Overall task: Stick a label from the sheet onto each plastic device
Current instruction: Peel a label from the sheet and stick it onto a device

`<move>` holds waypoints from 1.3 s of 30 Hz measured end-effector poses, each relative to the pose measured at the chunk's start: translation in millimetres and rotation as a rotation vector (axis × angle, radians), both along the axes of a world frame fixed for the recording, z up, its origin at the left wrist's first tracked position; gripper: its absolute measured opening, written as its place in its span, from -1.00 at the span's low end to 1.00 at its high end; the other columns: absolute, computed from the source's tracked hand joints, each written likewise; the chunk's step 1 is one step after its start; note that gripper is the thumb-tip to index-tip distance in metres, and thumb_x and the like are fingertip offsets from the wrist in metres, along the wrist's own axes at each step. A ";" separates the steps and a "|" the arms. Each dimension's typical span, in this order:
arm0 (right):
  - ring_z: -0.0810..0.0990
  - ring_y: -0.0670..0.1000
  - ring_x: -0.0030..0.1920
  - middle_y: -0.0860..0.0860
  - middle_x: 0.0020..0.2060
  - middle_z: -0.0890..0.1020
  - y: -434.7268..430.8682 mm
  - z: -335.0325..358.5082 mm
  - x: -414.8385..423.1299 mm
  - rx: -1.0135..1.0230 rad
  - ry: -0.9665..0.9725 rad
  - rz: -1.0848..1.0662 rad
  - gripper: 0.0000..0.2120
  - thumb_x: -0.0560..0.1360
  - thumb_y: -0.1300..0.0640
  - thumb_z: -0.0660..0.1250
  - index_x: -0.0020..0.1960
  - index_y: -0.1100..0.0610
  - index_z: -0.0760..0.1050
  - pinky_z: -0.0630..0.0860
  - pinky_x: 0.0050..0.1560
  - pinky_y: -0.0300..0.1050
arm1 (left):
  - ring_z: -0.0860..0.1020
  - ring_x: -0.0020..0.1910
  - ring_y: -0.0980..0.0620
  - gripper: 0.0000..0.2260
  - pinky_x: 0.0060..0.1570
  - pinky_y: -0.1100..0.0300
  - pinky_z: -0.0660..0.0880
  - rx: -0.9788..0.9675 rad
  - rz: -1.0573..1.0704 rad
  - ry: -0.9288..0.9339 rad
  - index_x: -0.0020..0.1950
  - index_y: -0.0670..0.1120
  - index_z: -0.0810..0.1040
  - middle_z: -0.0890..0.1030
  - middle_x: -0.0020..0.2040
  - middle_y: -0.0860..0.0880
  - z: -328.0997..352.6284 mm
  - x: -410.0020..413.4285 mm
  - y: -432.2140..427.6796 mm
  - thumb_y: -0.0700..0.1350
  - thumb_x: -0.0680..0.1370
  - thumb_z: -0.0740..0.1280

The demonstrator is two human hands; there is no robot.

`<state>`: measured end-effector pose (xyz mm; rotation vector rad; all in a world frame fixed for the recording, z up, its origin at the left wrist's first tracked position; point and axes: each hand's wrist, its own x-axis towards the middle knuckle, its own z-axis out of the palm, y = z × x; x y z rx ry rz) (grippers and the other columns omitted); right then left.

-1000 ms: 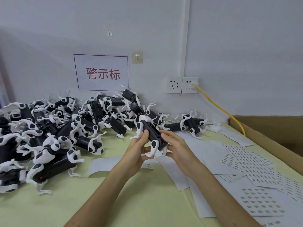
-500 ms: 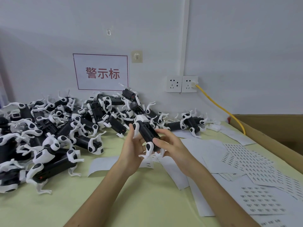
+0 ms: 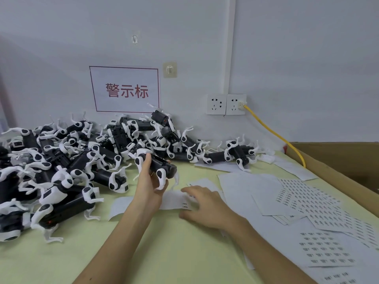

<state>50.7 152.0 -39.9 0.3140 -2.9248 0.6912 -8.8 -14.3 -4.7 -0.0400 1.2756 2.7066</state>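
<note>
Your right hand (image 3: 202, 206) lies at 6 o'clock on the pale green counter (image 3: 194, 259), fingers flat and relaxed on a nearly bare white label sheet (image 3: 174, 199), gripping nothing. At 7 o'clock your left hand (image 3: 148, 187) grasps a black plastic device with white legs (image 3: 164, 168), lifted off the counter. Printed label sheets (image 3: 307, 201) spread at 4 o'clock. A heap of matching devices (image 3: 71, 160) fills 9 o'clock.
</note>
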 end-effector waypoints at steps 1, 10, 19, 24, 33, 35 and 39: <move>0.35 -0.02 0.39 -0.12 0.40 0.44 -1.1 -2.4 -1.5 -0.008 0.014 -0.008 -0.42 0.50 -0.22 0.37 0.46 -0.09 0.35 0.21 0.35 0.01 | 0.50 -0.22 0.07 -0.64 -0.22 0.23 0.31 0.007 -0.021 0.009 0.17 -0.02 0.47 0.58 -0.13 -0.01 1.1 0.7 -0.1 0.21 0.55 0.38; 0.57 -0.18 -0.34 -0.27 -0.31 0.63 -1.3 5.3 -0.2 -0.424 0.279 -0.123 -0.83 0.51 0.15 0.37 -0.22 -0.02 0.63 0.42 -0.24 -0.27 | 0.63 -0.10 0.04 -0.59 -0.07 0.15 0.56 0.171 -0.466 0.297 0.13 -0.08 0.68 0.65 0.03 -0.04 10.9 16.8 2.3 0.17 0.44 0.53; 0.64 -0.19 -0.12 -0.20 -0.15 0.66 16.3 17.6 -4.7 -0.623 0.449 -0.231 -0.80 0.44 0.35 0.45 -0.03 0.11 0.69 0.54 -0.08 -0.32 | 0.70 -0.03 -0.05 -0.59 0.03 0.08 0.62 -0.287 -0.378 0.253 0.08 0.00 0.74 0.70 -0.07 -0.07 5.6 25.7 17.4 0.27 0.49 0.33; 0.46 -0.08 0.30 -0.09 0.35 0.46 12.6 4.3 -7.2 -0.259 0.199 -0.148 -0.38 0.41 0.01 0.53 0.43 -0.01 0.44 0.38 0.34 -0.09 | 0.65 0.05 -0.02 -0.42 0.14 0.08 0.54 -0.292 -0.195 0.119 0.26 0.02 0.60 0.69 0.03 -0.03 4.0 19.4 12.3 0.36 0.40 0.42; 0.35 0.00 0.44 -0.09 0.49 0.29 10.4 -2.3 -10.7 -0.245 0.088 -0.202 -0.36 0.53 -0.08 0.37 0.54 -0.05 0.20 0.27 0.43 0.04 | 0.64 -0.09 0.16 -0.71 -0.16 0.20 0.50 -0.339 0.158 0.014 0.00 0.11 0.61 0.70 -0.16 0.17 -1.3 1.5 3.4 0.27 0.45 0.48; 0.40 0.00 0.39 -0.09 0.46 0.32 11.3 -4.0 -11.7 -0.281 0.089 -0.202 -0.43 0.55 -0.03 0.35 0.51 -0.05 0.25 0.31 0.41 0.04 | 0.61 -0.14 0.27 -0.74 -0.17 0.25 0.38 -0.473 0.176 0.063 -0.07 0.10 0.64 0.70 -0.24 0.21 -5.0 -3.3 -0.9 0.25 0.44 0.49; 0.49 -0.02 0.25 -0.12 0.37 0.38 11.6 -5.4 -12.9 -0.322 0.097 -0.195 -0.56 0.55 0.03 0.36 0.40 -0.05 0.38 0.39 0.33 -0.02 | 0.59 0.09 0.09 -0.66 0.14 0.12 0.45 -0.669 0.088 0.079 -0.05 0.12 0.69 0.71 -0.02 0.11 -12.2 -5.3 -5.4 0.32 0.36 0.51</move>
